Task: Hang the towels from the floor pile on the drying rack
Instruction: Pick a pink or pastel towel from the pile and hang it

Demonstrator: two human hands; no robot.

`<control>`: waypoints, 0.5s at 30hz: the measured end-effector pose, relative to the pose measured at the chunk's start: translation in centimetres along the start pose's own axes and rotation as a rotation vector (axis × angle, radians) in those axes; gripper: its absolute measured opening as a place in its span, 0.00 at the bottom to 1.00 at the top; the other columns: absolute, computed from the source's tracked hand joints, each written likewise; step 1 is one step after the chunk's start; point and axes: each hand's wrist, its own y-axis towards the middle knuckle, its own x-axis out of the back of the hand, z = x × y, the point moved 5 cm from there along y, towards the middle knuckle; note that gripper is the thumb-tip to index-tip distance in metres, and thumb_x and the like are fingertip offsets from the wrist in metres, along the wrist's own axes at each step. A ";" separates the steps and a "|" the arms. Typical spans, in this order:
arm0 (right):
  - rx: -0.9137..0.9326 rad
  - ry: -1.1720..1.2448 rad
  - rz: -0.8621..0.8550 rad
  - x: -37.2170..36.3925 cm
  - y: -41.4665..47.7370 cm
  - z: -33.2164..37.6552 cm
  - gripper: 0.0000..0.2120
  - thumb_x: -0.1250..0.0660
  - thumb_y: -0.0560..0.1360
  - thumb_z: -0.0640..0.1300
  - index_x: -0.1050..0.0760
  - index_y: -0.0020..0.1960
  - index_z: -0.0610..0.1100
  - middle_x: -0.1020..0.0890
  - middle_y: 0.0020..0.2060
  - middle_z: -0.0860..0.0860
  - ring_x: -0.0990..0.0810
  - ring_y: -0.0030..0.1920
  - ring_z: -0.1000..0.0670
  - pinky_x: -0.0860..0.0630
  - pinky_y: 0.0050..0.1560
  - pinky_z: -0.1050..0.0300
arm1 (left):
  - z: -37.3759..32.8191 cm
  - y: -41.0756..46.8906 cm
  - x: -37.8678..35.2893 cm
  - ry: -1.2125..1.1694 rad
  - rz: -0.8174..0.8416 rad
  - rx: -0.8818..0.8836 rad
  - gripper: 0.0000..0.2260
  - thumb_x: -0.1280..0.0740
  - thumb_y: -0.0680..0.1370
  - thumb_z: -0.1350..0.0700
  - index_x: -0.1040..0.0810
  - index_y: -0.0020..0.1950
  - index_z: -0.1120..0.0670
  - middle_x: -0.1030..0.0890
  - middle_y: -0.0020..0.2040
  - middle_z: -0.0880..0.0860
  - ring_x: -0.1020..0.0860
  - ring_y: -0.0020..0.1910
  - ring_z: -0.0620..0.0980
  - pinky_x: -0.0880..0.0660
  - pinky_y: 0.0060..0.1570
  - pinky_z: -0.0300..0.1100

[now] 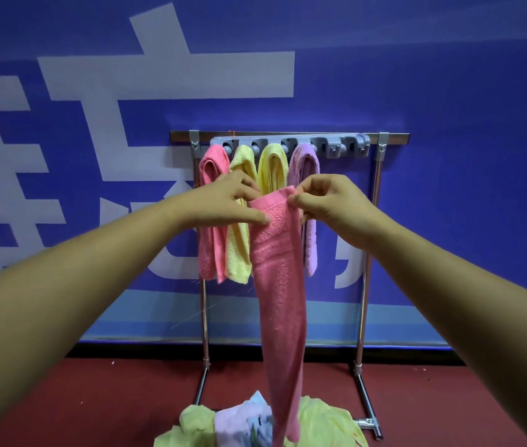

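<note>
Floor pile: yellow, lilac, pale blue towels, count unclear.
Held pink towel: one, long axis vertical, tail down onto the pile.
My left hand, right hand: both pinching its top edge.
Drying rack: four hanging – pink, two yellow, lilac.

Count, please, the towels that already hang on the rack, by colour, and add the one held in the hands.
Pink on the rack: 1
Yellow on the rack: 2
Purple on the rack: 1
Pink towel held by the left hand and the right hand: 1
Total: 5
The floor pile is not counted; its towels overlap too much to tell.
</note>
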 end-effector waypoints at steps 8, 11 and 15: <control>-0.023 -0.073 -0.126 -0.2 -1.0 -2.0 0.03 0.31 0.73 0.40 0.23 0.41 0.41 0.17 0.37 0.35 0.19 0.38 0.44 0.22 0.53 0.33 | -1.1 -0.1 0.1 0.155 -0.280 -0.077 0.09 0.28 0.75 0.45 0.23 0.42 0.48 0.23 0.45 0.44 0.24 0.44 0.41 0.32 0.41 0.35; -0.015 -0.059 -0.112 0.0 -1.1 -2.0 0.03 0.31 0.73 0.39 0.23 0.41 0.41 0.17 0.36 0.38 0.20 0.39 0.45 0.21 0.52 0.39 | -0.9 -0.5 -0.1 -0.019 -0.143 -0.051 0.09 0.28 0.76 0.49 0.24 0.41 0.51 0.21 0.37 0.45 0.22 0.34 0.37 0.29 0.32 0.31; -0.019 -0.067 -0.127 -0.2 -1.2 -2.1 0.04 0.30 0.73 0.40 0.24 0.40 0.41 0.20 0.34 0.47 0.24 0.38 0.47 0.26 0.44 0.47 | -0.7 -0.3 -0.8 0.074 -0.152 -0.021 0.13 0.32 0.78 0.44 0.28 0.39 0.50 0.25 0.34 0.45 0.25 0.30 0.40 0.31 0.30 0.31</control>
